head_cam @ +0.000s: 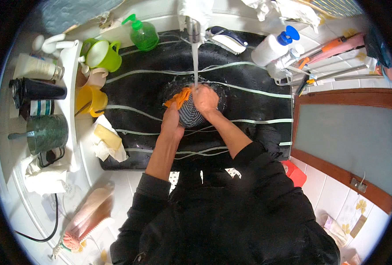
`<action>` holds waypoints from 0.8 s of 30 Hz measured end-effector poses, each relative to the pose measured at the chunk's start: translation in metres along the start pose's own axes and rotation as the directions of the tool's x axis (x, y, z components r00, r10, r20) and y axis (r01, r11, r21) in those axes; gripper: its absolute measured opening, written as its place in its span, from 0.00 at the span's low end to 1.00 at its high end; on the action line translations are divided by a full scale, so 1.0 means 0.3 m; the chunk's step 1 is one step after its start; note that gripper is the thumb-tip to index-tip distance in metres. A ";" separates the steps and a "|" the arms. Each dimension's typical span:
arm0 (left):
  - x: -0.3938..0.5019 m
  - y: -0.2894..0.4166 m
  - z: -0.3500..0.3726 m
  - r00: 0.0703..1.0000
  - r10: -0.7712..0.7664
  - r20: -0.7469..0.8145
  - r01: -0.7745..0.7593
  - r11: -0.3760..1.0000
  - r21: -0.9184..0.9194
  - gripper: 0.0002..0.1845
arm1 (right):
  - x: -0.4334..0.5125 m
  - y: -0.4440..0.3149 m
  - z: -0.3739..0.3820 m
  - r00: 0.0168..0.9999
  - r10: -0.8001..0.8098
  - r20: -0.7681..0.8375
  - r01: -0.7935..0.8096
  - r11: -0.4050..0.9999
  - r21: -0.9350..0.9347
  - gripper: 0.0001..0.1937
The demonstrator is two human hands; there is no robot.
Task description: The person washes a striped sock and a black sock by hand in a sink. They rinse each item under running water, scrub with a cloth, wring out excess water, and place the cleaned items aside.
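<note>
Water from the tap runs in a stream into a black washbasin with pale wavy lines. Under it, my left hand grips a grey-and-black striped fabric piece from its left side, beside a bunched orange cloth part. My right hand is closed in a fist on the upper right of the striped fabric, right below the stream. Whether the orange part is joined to the striped fabric, I cannot tell. Water splashes around both hands.
A green soap pump bottle, a scrubbing brush and a white bottle with blue cap stand along the back. At left are a green mug, a yellow cup, a soap bar on paper and a crowded shelf.
</note>
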State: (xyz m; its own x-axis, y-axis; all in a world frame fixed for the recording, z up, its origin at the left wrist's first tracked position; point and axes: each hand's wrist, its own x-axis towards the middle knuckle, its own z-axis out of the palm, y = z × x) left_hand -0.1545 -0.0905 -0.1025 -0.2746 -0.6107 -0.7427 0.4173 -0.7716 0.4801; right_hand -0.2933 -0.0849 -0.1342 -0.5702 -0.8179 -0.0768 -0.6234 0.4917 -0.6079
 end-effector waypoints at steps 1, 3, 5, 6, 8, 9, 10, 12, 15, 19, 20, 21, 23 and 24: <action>-0.023 0.011 -0.005 0.999 0.018 -0.037 -0.017 0.999 0.048 0.22 | 0.004 0.031 -0.003 1.000 -0.027 -0.001 0.027 0.997 -0.070 0.17; -0.058 0.043 -0.020 0.996 0.056 -0.064 -0.046 0.987 0.152 0.22 | 0.012 0.075 -0.023 0.997 -0.048 -0.062 0.041 0.994 -0.100 0.18; -0.089 0.063 -0.047 0.990 0.084 -0.112 -0.055 0.969 0.239 0.37 | -0.010 0.092 -0.032 0.994 -0.101 -0.045 0.088 0.972 -0.220 0.20; -0.101 0.068 -0.060 0.982 0.090 -0.165 -0.038 0.955 0.294 0.41 | -0.025 0.095 -0.030 0.987 -0.152 -0.060 0.129 0.951 -0.280 0.21; -0.105 0.075 -0.069 0.979 0.089 -0.183 -0.022 0.940 0.341 0.52 | -0.062 0.092 -0.016 0.971 -0.231 -0.060 0.194 0.909 -0.369 0.25; -0.103 0.071 -0.066 0.977 0.097 -0.188 -0.023 0.932 0.361 0.52 | -0.086 0.081 0.002 0.966 -0.249 0.069 0.258 0.916 -0.306 0.24; -0.096 0.069 -0.059 0.970 0.108 -0.216 -0.020 0.928 0.373 0.51 | -0.111 0.066 0.019 0.960 -0.244 0.139 0.271 0.934 -0.232 0.23; -0.074 0.072 -0.041 0.978 0.112 -0.178 -0.043 0.935 0.351 0.49 | -0.127 0.026 0.039 0.947 -0.208 0.246 0.223 0.974 -0.033 0.20; -0.035 0.075 -0.027 0.997 0.070 0.024 -0.073 0.976 0.207 0.44 | -0.151 -0.048 0.000 0.931 -0.247 0.268 0.212 0.965 0.153 0.14; 0.006 0.103 -0.074 0.981 -0.106 0.162 0.118 0.991 -0.063 0.34 | -0.219 -0.166 -0.131 0.855 -0.463 0.233 0.369 0.860 0.354 0.14; 0.026 0.112 -0.082 0.967 -0.139 0.214 0.157 0.985 -0.071 0.33 | -0.250 -0.189 -0.151 0.840 -0.523 0.142 0.437 0.809 0.393 0.14; 0.042 0.120 -0.091 0.935 -0.156 0.320 0.193 0.977 -0.087 0.31 | -0.266 -0.204 -0.160 0.841 -0.515 0.167 0.421 0.816 0.395 0.14; 0.072 0.108 -0.085 0.869 -0.093 0.487 0.180 0.974 -0.135 0.29 | -0.280 -0.209 -0.144 0.824 -0.561 0.079 0.485 0.771 0.412 0.12; 0.080 0.095 -0.079 0.870 -0.073 0.488 0.164 0.976 -0.145 0.28 | -0.266 -0.206 -0.116 0.866 -0.498 0.054 0.442 0.810 0.385 0.11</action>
State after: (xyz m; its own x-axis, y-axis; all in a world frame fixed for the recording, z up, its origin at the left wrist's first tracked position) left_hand -0.1286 -0.1230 -0.1176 -0.6925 -0.5614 -0.4531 0.4879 -0.8271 0.2790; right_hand -0.2277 -0.0395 -0.0631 -0.1546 -0.9688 0.1936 -0.5510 -0.0780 -0.8308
